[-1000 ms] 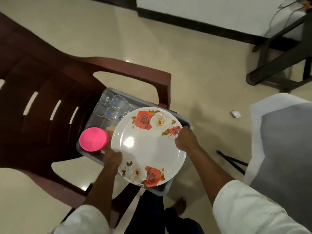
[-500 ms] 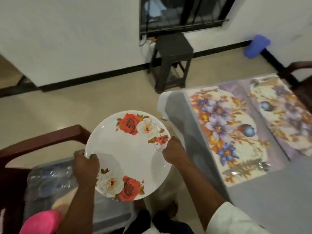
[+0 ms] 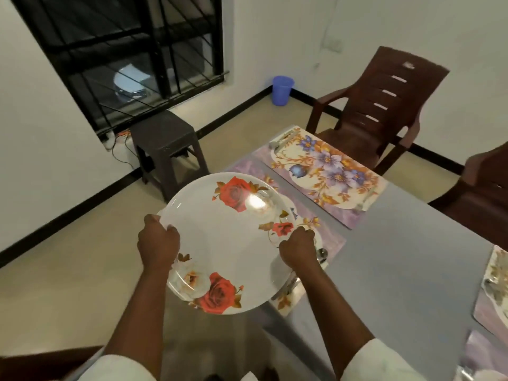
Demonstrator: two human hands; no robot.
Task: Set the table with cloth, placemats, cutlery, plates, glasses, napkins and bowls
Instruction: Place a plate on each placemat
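A person's left hand [image 3: 158, 244] grips the left rim of a round white plate printed with red roses [image 3: 228, 243]. The right hand [image 3: 298, 250] grips its right rim. The plate is held in the air over the near corner of a bench draped in grey cloth [image 3: 406, 270], above a floral placemat [image 3: 334, 244]. Beyond lies a second floral placemat [image 3: 327, 169], with a brown plastic chair [image 3: 382, 105] behind it.

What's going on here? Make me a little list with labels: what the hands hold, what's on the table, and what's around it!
holding: rose plate, left hand and right hand gripping opposite rims
plate position: in the air, over the table's near corner
table: grey cloth, flowery placemats
cutlery: beside the placemats, partly hidden
around: brown chair, dark stool, blue bin
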